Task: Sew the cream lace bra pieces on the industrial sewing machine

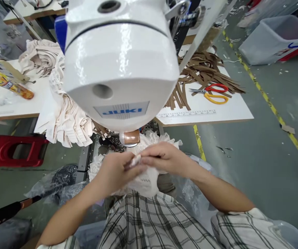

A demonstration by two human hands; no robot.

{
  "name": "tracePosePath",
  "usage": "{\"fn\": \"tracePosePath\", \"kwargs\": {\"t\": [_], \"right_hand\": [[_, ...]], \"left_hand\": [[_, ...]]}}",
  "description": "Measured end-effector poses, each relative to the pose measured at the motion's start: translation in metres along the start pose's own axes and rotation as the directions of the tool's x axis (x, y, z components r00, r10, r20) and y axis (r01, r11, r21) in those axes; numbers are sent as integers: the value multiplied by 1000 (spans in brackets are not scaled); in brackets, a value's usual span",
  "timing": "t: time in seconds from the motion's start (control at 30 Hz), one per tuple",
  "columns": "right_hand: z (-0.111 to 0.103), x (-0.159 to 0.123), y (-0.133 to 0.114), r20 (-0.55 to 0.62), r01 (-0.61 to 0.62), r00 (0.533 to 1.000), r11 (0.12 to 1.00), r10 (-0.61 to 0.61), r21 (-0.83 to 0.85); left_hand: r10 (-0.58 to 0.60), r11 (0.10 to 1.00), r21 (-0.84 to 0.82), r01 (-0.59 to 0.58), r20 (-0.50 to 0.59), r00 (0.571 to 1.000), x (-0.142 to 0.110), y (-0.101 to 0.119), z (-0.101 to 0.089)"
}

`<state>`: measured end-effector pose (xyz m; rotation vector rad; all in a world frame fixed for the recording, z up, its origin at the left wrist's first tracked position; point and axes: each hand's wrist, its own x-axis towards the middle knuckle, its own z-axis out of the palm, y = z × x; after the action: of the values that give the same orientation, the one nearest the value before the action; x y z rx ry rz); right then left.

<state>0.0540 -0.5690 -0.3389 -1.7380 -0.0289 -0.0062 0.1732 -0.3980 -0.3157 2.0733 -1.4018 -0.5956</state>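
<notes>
With left hand [116,173] and right hand [166,157] pinching lacy white fabric [150,181] before the JUKI sewing machine [123,65], we seem to be arranging it; next calls for even grip.

A drink bottle [11,85] and red stool [6,148] sit at left, a translucent bin [263,43] at right

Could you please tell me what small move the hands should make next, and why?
I would probably have the left hand and right hand ease the pinched white fabric flatter between them: it looks bunched at the fingers, and the rest hangs in loose folds, just in front of the copper-coloured part under the white machine head.
</notes>
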Motion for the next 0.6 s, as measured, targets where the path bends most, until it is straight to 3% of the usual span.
{"fn": "tracePosePath", "kwargs": {"t": [0.07,0.13,0.2,0.3,0.6], "right_hand": [[-5,11,8,-184,-86,981,987,61,-135],[-12,23,19,-297,-168,949,967,106,-191],[-17,34,27,-332,-215,932,961,149,-174],[-21,46,31,-339,-240,921,965,192,-104],[-24,53,36,-373,-230,908,971,191,-60]], "left_hand": [[-203,970,-142,195,-41,978,9,-15,-4],[-304,936,-235,262,-164,939,19,-27,-7],[-361,919,-262,294,-260,896,28,-34,-9],[-394,909,-263,324,-285,874,39,-39,-9],[-336,937,-200,285,-308,890,46,-46,-10]]}}
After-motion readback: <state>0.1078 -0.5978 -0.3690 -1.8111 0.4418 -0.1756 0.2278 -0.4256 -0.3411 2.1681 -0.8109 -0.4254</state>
